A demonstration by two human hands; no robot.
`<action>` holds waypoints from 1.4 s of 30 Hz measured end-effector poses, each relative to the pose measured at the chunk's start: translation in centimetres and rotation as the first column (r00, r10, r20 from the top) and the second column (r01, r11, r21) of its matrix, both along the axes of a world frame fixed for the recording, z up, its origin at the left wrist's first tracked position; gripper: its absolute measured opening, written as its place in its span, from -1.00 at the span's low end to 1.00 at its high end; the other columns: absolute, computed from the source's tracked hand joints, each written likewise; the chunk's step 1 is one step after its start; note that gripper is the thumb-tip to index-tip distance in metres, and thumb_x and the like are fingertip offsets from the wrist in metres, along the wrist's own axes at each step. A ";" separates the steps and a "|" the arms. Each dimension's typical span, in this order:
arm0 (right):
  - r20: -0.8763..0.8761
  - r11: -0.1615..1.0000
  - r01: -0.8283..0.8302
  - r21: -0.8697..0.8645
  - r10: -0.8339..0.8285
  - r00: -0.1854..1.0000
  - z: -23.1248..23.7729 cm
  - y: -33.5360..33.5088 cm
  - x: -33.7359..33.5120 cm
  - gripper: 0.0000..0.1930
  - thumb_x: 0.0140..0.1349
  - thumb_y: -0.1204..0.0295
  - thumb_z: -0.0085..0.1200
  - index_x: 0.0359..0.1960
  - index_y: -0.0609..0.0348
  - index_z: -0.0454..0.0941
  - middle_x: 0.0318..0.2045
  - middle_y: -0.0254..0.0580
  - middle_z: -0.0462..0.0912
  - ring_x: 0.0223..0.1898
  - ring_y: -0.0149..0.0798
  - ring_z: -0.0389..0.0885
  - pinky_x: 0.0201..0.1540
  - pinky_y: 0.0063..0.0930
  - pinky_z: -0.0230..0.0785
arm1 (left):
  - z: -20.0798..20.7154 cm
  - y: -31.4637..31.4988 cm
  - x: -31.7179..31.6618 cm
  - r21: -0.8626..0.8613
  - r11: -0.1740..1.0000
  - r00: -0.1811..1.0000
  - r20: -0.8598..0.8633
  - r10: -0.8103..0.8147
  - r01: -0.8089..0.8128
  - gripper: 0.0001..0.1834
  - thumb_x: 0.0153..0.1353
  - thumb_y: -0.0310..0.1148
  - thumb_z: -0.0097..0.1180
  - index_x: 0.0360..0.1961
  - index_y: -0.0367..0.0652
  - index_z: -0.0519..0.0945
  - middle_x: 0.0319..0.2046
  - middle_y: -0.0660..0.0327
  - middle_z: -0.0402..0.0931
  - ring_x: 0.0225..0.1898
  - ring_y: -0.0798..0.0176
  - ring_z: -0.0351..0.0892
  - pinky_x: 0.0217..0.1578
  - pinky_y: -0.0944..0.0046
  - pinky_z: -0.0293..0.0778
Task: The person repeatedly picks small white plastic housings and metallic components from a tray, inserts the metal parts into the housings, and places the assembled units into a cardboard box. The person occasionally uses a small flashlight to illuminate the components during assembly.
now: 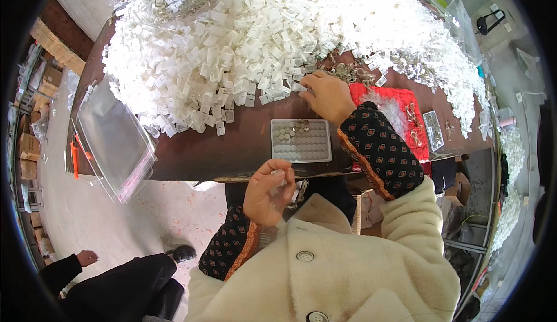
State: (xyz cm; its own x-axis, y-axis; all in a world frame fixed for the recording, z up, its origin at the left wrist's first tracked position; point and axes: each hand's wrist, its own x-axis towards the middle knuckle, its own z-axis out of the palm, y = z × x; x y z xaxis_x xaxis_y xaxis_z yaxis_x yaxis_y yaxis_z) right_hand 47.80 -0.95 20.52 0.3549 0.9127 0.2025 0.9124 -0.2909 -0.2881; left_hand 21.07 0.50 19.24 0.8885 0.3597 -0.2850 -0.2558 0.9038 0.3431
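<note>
My left hand [268, 195] is raised in front of the table edge, its fingers curled round a small clear plastic piece [278, 174]. My right hand [329, 98] reaches to the near edge of a big heap of small white and clear plastic pieces [232, 49]. Its fingertips are bent down among the loose pieces; what they grip, if anything, is hard to make out. Between the hands lies a pale plastic tray [301, 157] with rows of round hollows. Several small silvery discs [284, 132] sit in its upper left part.
Right of my right arm, a red cloth or bag [420, 110] carries metal clips [414, 130], beside a small clear box [433, 130]. Clear plastic bags [113, 139] and orange-handled scissors [75, 158] lie at the left edge. Another person's hand [87, 257] shows lower left.
</note>
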 end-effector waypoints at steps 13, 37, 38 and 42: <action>-0.540 0.986 -0.025 0.163 0.111 0.834 6.0 -3.1 -2.1 -0.82 0.21 0.36 0.21 -0.25 0.16 0.54 -0.49 -0.21 0.58 -0.51 -0.42 0.51 -0.42 -0.54 0.36 | 1.3 -0.3 0.1 0.081 0.996 0.990 -0.133 0.050 -0.039 -0.83 0.34 -0.38 0.02 -0.12 -0.22 0.51 -0.39 0.21 0.49 -0.62 0.39 0.37 -0.71 0.50 0.17; -0.773 0.935 -0.290 0.206 0.337 0.538 7.5 -10.6 -7.5 -0.81 0.16 0.38 0.25 -0.26 0.22 0.60 -0.40 -0.23 0.63 -0.40 -0.37 0.63 -0.34 -0.48 0.45 | 2.6 -2.3 0.4 0.655 0.722 0.902 -0.421 0.100 0.225 -0.78 0.15 -0.56 0.26 -0.16 -0.27 0.58 -0.45 0.32 0.54 -0.59 0.58 0.38 -0.59 0.55 0.30; -0.761 0.933 -0.305 0.189 0.336 0.555 7.3 -10.6 -6.9 -0.81 0.17 0.37 0.24 -0.26 0.21 0.60 -0.39 -0.23 0.64 -0.39 -0.38 0.64 -0.32 -0.47 0.46 | 2.6 -2.3 0.4 0.677 0.691 0.888 -0.446 0.110 0.255 -0.79 0.15 -0.56 0.26 -0.16 -0.27 0.58 -0.45 0.31 0.55 -0.59 0.58 0.38 -0.59 0.55 0.30; -0.705 0.971 -0.049 0.234 0.205 0.679 5.2 -8.9 0.4 -0.81 0.25 0.33 0.17 -0.22 0.18 0.63 -0.37 -0.21 0.69 -0.30 -0.42 0.65 -0.26 -0.48 0.49 | 2.5 -2.0 0.5 0.542 0.819 0.931 -0.364 0.027 0.189 -0.81 0.19 -0.54 0.22 -0.15 -0.28 0.59 -0.46 0.29 0.57 -0.60 0.56 0.37 -0.59 0.55 0.26</action>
